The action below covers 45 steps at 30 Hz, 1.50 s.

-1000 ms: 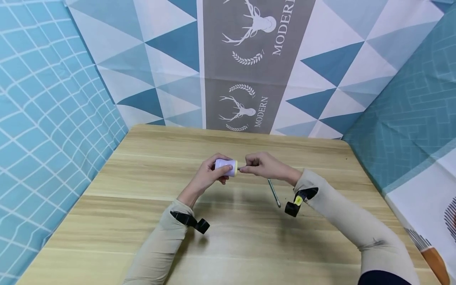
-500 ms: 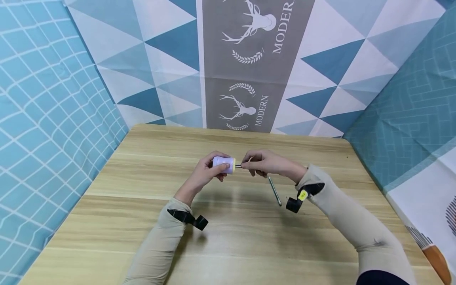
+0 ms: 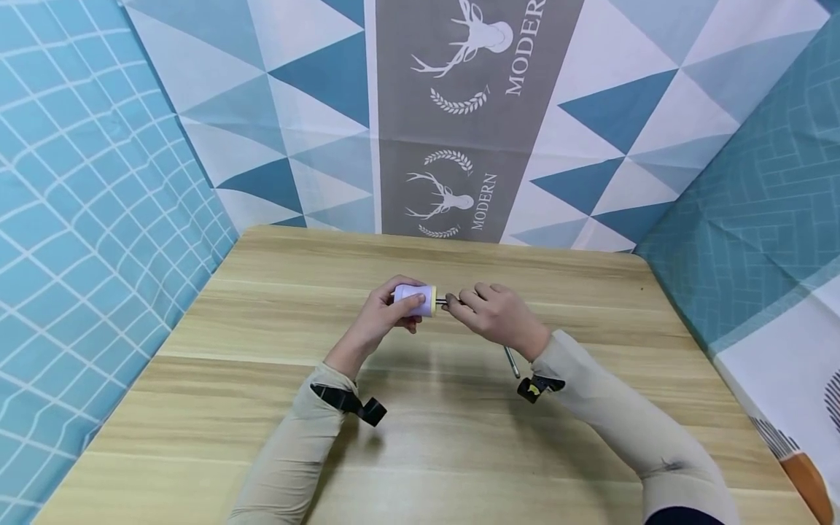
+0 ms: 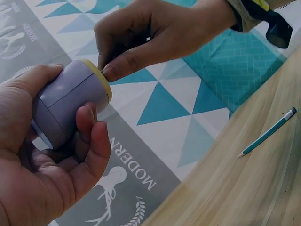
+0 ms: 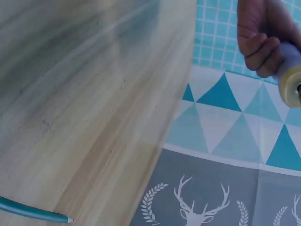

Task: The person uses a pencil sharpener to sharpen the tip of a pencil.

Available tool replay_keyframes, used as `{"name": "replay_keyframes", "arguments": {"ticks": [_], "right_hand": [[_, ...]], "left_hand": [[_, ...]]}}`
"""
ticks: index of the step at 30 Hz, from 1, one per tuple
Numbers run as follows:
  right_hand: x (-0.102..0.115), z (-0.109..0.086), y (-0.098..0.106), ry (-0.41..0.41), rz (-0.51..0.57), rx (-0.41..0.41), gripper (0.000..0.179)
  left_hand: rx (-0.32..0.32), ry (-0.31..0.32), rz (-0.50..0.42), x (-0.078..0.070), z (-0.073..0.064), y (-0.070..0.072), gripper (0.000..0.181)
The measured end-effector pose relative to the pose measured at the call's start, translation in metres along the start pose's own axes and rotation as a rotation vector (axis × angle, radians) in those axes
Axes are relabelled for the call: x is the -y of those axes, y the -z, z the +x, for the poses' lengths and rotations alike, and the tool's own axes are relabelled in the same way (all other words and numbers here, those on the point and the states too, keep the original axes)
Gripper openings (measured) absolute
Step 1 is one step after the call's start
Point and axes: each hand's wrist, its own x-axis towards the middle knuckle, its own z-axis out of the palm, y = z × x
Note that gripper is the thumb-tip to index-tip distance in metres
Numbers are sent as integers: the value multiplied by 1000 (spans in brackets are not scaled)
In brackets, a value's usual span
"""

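Observation:
My left hand point(image 3: 374, 321) grips a lavender, barrel-shaped pencil sharpener point(image 3: 412, 291) with a yellow rim, held sideways above the table. A short length of thin dark stick point(image 3: 441, 301) shows at the yellow end. The thumb and fingers of my right hand point(image 3: 496, 315) pinch this stick close to the rim; its far end is hidden by the hand. In the left wrist view the sharpener point(image 4: 70, 101) lies between thumb and curled fingers. A green pencil point(image 4: 268, 132) lies on the table below my right wrist, partly covered in the head view.
The wood-grain table point(image 3: 262, 408) ends at a patterned cloth backdrop point(image 3: 446, 131). Blue cloths stand at the left and right sides. Black wrist cameras sit on both sleeves, the right one point(image 3: 531, 390) close to the pencil.
My right hand has loosened, then turned over and taken a fresh grip on the stick, with its wrist lower. The left hand and sharpener have hardly moved. The right wrist now covers part of the pencil.

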Motion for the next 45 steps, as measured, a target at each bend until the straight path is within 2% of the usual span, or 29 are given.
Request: {"name": "replay_keyframes", "arguments": {"ticks": [3,8,11,14,17,21,25,29,31,33,36,39,42,45], "right_hand": [[1,3,-1,18,-54,-5,33],[8,10,7,16,-14,84,37],[10,12,11,-23,53,154,27],[11,14,12,-109,175,223,18],[10,16,12,-240,361,289,26],[4,23,10,-460,674,407,27],[-9,33,12,-715,1050,595,28],[-24,40,11,-1007,1445,826,26],[-30,41,10,-1112,1578,924,25],[-34,41,7,-1148,1639,993,24],[-37,41,5,-1152,1643,1025,23],[-38,43,8,-1095,1535,990,24],[-38,44,17,-974,1331,890,25],[-35,37,25,-810,1100,726,25]], "left_hand": [[-7,4,-18,-2,-1,-1,36],[-14,23,-50,-2,-4,-2,32],[-16,37,-67,0,-4,-3,31],[-24,45,-67,4,-3,-3,33],[-33,49,-56,7,-2,-2,34],[-42,45,-32,8,-2,-1,33],[-34,34,-10,7,-1,0,33],[-12,0,17,5,-1,3,32],[0,-9,26,4,0,4,32],[4,-10,24,5,1,4,32],[-2,2,17,4,2,6,33],[-19,5,14,1,2,7,34],[-30,3,14,-2,1,8,34],[-34,5,5,-4,1,8,35]]}}
